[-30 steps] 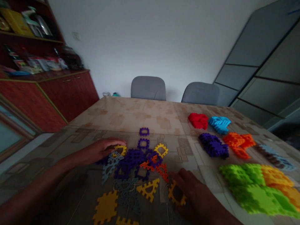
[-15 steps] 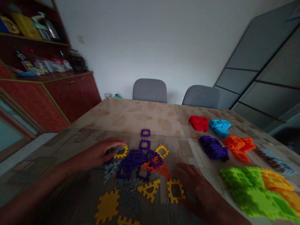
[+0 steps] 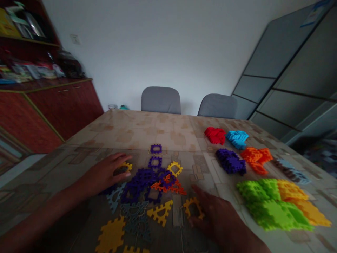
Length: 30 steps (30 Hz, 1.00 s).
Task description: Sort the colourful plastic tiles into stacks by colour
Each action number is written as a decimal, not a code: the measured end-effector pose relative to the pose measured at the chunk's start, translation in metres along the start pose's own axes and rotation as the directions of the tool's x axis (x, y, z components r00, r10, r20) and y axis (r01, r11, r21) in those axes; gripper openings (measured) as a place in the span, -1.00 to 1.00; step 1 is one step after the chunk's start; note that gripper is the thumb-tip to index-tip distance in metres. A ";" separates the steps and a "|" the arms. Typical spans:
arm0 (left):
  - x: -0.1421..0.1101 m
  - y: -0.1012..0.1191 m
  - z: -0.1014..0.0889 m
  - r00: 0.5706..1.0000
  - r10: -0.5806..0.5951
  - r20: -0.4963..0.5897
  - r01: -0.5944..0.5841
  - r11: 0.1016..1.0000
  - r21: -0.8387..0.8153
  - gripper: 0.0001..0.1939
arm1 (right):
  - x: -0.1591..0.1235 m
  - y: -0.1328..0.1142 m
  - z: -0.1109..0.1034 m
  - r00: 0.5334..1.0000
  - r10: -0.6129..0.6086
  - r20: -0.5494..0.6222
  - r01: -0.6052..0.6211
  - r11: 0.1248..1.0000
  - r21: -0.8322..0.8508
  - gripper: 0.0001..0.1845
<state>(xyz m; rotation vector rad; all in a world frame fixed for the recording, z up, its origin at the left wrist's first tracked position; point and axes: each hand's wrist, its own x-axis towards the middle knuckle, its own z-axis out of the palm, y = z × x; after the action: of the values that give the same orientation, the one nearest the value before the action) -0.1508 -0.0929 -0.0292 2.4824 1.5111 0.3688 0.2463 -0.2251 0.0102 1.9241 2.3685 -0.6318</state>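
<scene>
My left hand (image 3: 106, 172) lies flat on the table with its fingers spread over a yellow square frame piece (image 3: 125, 166) at the left edge of a loose heap of flat toothed plastic pieces (image 3: 150, 181), purple, orange, yellow and grey-blue. My right hand (image 3: 216, 218) rests at the heap's right side, fingers stretched out, its thumb and fingertips touching a yellow square frame piece (image 3: 193, 208). A yellow triangle piece (image 3: 160, 212) lies between my hands. A solid yellow square (image 3: 112, 236) sits near the front edge.
Sorted piles lie on the right of the patterned table (image 3: 158, 130): red (image 3: 215, 135), light blue (image 3: 237, 138), purple (image 3: 231, 161), orange (image 3: 255, 157), green (image 3: 265, 203), yellow-orange (image 3: 300, 200). Two grey chairs (image 3: 161, 99) stand at the far side; a red-brown cabinet (image 3: 50, 105) is at left.
The camera view has swung slightly right and down. My left hand slid a little left over the yellow frame piece. My right hand moved back onto the yellow square frame piece.
</scene>
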 end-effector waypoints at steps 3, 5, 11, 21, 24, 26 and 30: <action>-0.002 -0.010 -0.007 0.996 0.068 0.063 -0.065 0.997 -0.042 -0.38 | 0.000 0.002 -0.009 0.998 -0.040 0.037 0.041 0.999 -0.017 -0.13; -0.002 -0.011 -0.009 0.992 0.097 0.078 -0.093 0.994 -0.054 -0.39 | 0.003 0.006 -0.011 0.988 -0.143 0.055 0.143 0.990 0.001 -0.11; 0.003 0.008 -0.007 0.998 0.055 -0.013 -0.055 0.998 0.002 -0.44 | 0.012 0.014 0.003 0.973 -0.231 -0.001 0.230 0.972 0.046 -0.19; 0.001 0.042 -0.024 0.974 0.028 -0.223 -0.039 0.998 -0.044 -0.45 | 0.006 0.013 -0.002 0.978 -0.206 -0.014 0.206 0.975 0.083 -0.07; -0.001 0.074 -0.012 0.975 0.067 -0.211 -0.090 0.991 -0.100 -0.48 | 0.001 0.013 -0.011 0.983 -0.182 0.030 0.176 0.976 0.126 -0.08; -0.004 0.103 0.001 0.978 0.107 -0.181 -0.130 0.984 -0.121 -0.46 | 0.000 0.013 -0.016 0.986 -0.162 0.038 0.153 0.973 0.175 -0.03; -0.005 0.166 0.025 0.959 0.260 -0.115 -0.271 0.958 -0.095 -0.22 | 0.004 0.020 -0.019 0.990 -0.105 -0.095 0.126 0.960 0.250 -0.29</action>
<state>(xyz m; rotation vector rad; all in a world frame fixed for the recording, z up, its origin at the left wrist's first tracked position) -0.0062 -0.1736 -0.0027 2.6173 1.1536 0.6144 0.2684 -0.2121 0.0204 1.9482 2.5774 -0.9271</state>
